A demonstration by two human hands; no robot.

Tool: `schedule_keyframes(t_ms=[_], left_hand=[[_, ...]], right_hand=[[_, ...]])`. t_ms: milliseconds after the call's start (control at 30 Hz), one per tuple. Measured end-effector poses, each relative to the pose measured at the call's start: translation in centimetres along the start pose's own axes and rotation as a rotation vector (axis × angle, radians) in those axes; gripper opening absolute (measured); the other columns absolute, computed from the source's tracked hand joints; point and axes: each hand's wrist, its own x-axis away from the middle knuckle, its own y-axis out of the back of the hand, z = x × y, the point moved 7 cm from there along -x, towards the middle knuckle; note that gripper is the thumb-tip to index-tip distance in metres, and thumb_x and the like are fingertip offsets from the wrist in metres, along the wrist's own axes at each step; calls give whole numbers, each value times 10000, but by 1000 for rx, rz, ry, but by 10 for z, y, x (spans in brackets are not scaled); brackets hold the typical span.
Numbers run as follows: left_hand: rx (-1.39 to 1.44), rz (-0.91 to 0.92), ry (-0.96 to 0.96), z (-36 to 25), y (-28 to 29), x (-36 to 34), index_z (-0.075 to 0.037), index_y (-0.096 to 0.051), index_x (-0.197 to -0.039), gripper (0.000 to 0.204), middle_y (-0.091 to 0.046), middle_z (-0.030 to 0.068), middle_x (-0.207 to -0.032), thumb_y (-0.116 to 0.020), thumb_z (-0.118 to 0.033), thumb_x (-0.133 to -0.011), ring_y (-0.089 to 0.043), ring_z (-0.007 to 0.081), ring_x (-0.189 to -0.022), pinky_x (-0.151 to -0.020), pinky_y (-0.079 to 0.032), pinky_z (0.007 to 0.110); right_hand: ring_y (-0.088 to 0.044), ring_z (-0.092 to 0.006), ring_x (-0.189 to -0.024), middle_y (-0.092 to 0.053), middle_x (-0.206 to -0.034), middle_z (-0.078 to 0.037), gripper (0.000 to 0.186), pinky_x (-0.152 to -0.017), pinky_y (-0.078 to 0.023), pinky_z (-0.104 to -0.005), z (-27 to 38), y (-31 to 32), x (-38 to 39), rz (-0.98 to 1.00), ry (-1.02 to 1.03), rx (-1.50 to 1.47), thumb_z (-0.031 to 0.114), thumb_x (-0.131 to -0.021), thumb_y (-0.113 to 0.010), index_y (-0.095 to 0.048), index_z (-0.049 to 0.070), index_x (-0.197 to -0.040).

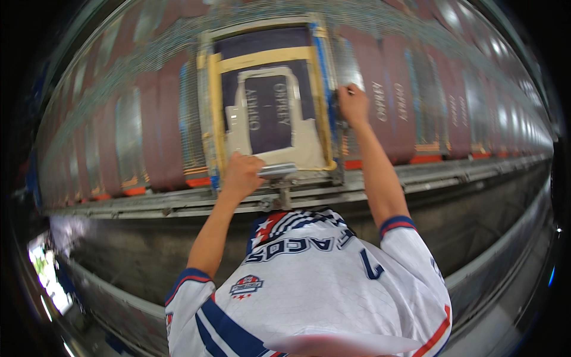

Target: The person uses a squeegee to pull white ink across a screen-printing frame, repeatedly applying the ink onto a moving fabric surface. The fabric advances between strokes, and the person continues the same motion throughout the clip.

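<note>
A screen-printing frame (pixel 207 89) with yellow and blue tape and a dark stencil panel (pixel 267 113) bordered in pale cream rests over a long printing bed. At its lower left, my left hand (pixel 241 175) is closed on the left end of a shiny metal bar (pixel 279 169), which lies along the frame's near edge above a metal bracket (pixel 284 193). My right hand (pixel 353 102) is closed at the frame's upper right side, on a small dark part that I cannot make out, with the forearm stretched forward.
Rows of maroon fabric pieces (pixel 392 119) with white lettering and shiny strips run left and right along the bed under pale mesh. A metal rail (pixel 416 172) follows the near edge, with a dark trough (pixel 452 220) below it. Bright daylight shows at lower left.
</note>
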Motion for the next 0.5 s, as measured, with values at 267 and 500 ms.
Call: schedule_keyframes(t_ms=[267,500], left_hand=[[-94,-28,-15,43,19,-75,-137,-709,-879,306,-699,21,-841,-877,-245,-646,-669,233,-803,-786,-404,392],[-107,-128,-14,101,57,-191,-141,-722,-827,245,-710,45,-806,-851,-277,-670,-665,278,-750,-753,-439,411]], right_hand=[[-670,-361,-1036,-719,-1110,-174,309,-893,-524,-459,52,10,-11,56,350,348,291,-910,-700,-704,39,-1089],[-681,-276,-1017,-722,-1052,-157,477,-898,-511,-365,161,-50,-24,634,481,-36,358,-871,-764,-683,12,-1190]])
